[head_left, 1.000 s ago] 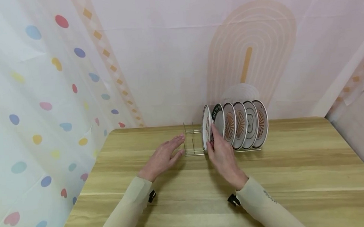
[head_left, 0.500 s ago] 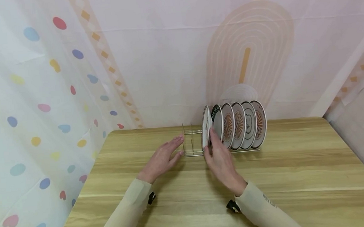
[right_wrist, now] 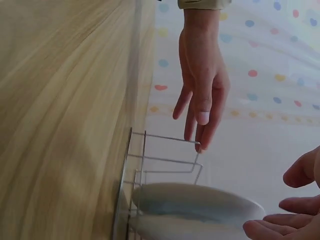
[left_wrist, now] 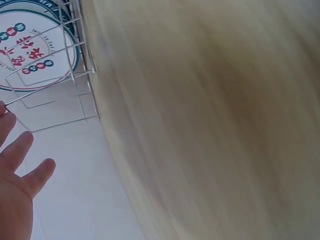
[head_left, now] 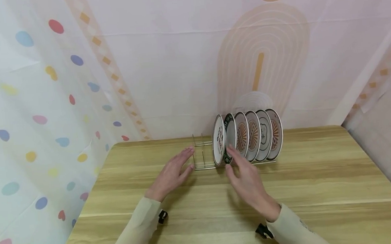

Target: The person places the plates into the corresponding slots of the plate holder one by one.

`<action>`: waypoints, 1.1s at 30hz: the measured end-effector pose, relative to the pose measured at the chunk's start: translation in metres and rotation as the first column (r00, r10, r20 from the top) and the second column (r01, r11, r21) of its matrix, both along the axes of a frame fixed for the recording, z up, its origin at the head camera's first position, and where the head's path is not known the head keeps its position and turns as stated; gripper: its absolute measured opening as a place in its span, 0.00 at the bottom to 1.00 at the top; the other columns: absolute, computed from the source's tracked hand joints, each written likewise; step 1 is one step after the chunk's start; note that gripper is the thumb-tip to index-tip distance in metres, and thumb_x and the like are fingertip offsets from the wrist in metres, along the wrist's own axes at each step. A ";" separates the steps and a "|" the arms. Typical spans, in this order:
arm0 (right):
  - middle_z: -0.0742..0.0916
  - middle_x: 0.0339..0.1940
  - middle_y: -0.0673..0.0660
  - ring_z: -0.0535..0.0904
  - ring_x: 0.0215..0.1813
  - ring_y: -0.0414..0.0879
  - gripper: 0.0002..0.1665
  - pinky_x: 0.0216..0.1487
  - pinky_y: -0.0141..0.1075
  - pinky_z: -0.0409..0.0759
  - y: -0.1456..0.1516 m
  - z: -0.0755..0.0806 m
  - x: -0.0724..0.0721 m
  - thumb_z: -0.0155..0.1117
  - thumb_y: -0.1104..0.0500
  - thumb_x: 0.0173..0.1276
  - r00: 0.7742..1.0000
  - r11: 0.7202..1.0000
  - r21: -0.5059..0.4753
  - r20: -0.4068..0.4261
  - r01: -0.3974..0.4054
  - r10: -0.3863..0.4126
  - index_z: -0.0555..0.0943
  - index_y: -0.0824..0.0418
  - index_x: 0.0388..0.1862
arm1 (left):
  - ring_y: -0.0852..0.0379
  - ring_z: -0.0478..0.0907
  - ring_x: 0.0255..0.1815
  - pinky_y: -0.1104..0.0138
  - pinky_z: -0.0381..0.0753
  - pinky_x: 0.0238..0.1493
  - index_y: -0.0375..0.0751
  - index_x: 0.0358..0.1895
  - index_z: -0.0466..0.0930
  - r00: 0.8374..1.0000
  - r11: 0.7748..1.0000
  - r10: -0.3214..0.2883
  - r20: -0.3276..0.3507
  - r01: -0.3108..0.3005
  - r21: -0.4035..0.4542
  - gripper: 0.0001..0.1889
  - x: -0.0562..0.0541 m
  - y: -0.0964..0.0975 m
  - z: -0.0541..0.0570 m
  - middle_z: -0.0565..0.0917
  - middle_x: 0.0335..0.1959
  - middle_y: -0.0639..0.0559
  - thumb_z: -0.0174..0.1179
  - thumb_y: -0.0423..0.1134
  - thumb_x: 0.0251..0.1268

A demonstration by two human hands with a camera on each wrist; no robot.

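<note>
A wire dish rack (head_left: 205, 168) stands at the back of the table, several plates upright in it. My left hand (head_left: 168, 176) is at the rack's left end, fingers extended; in the right wrist view its fingertips touch the end wire. The leftmost plate (head_left: 218, 140) is white, and the left wrist view shows red characters on its face. Beside it stands a dark-rimmed plate (head_left: 230, 135). My right hand (head_left: 249, 180) hovers in front of these two with thumb and fingers apart, holding nothing. Whether a fingertip touches the dark-rimmed plate, I cannot tell.
More plates with orange fan patterns (head_left: 253, 137) fill the rack toward its right end. The wooden table (head_left: 201, 218) reaches back to a patterned curtain (head_left: 166, 82). Bare wire slots show at the rack's left end.
My right hand has let go of the leftmost plate and drawn back slightly to the right. That plate now stands by itself in the rack. The left hand stays at the rack's end.
</note>
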State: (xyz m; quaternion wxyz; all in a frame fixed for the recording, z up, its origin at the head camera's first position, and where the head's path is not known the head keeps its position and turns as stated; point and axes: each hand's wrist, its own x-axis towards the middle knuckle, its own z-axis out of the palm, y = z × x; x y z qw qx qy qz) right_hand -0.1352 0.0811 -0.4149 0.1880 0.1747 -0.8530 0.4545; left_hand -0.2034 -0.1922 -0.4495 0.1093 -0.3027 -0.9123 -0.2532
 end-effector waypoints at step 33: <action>0.50 0.86 0.66 0.48 0.83 0.70 0.43 0.78 0.67 0.48 0.111 0.010 0.001 0.53 0.51 0.83 0.969 0.973 0.092 0.113 0.212 -0.222 0.49 0.68 0.85 | 0.35 0.53 0.82 0.42 0.51 0.80 0.33 0.83 0.51 0.942 0.945 0.168 0.290 -0.238 0.226 0.38 -0.051 0.021 0.008 0.56 0.82 0.34 0.47 0.55 0.84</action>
